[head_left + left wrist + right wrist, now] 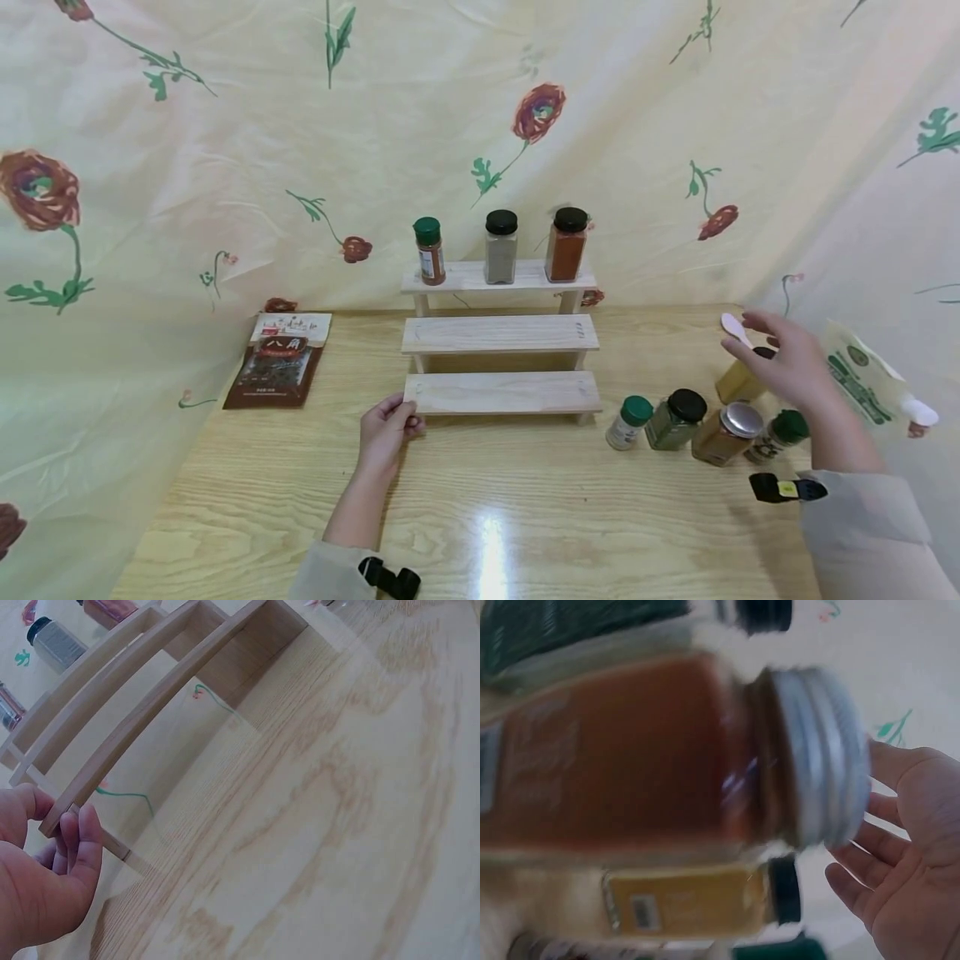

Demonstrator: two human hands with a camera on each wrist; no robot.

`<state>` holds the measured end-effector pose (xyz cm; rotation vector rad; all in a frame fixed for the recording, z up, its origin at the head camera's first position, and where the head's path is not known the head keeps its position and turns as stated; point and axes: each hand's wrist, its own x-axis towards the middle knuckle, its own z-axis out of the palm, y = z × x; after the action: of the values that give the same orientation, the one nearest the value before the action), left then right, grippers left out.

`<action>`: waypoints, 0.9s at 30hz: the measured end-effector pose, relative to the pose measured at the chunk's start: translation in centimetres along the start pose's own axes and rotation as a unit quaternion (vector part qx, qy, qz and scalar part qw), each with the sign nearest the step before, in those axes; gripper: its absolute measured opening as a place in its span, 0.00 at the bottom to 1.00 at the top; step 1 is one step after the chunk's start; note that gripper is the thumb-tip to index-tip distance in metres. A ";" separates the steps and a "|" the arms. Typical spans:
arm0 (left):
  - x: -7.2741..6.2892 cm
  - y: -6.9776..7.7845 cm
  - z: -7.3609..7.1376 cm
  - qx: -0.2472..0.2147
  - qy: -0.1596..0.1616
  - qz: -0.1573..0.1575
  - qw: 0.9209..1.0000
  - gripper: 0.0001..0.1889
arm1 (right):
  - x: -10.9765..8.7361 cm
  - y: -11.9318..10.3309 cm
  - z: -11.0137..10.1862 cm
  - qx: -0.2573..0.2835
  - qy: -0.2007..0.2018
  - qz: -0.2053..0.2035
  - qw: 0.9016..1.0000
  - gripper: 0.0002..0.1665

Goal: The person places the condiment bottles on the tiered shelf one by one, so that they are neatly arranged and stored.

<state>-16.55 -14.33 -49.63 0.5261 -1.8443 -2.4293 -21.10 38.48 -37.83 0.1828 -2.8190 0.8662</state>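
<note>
A three-step wooden rack (501, 393) stands on the table, its lowest shelf nearest me. My left hand (385, 440) pinches the front left corner of that shelf between thumb and fingers, as the left wrist view also shows. Over at the right, my right hand (797, 367) is spread above the jars, nearest a yellow spice jar (737, 383) with a black lid, which it partly hides. In the right wrist view its fingers are loosely spread beyond a silver-lidded jar (630, 761) of brown spice, with nothing in them.
On the top shelf are a green-capped bottle (430, 254) and two black-lidded jars, one grey (501, 250), one red (566, 248). Several jars, including a green one (675, 421), cluster at right beside a white spoon (737, 328) and a pale packet (862, 379). A brown packet (277, 362) lies left.
</note>
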 end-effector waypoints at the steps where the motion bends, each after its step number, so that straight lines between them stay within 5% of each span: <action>1: -0.1 0.0 0.0 0.001 -0.001 -0.001 1.000 0.22 | -0.2 0.3 0.1 -0.004 0.000 0.001 1.000 0.41; 14: -0.1 0.0 -0.1 -0.008 0.001 -0.004 1.000 0.22 | -1.1 4.4 0.8 -0.048 0.019 -0.013 0.999 0.35; 27: -0.1 0.0 -0.1 -0.012 -0.003 -0.007 1.000 0.23 | -1.5 5.7 0.8 -0.074 0.002 0.015 0.997 0.26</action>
<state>-16.43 -14.36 -49.59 0.5334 -1.8174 -2.4616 -20.76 42.83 -41.87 0.1170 -2.8731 0.6604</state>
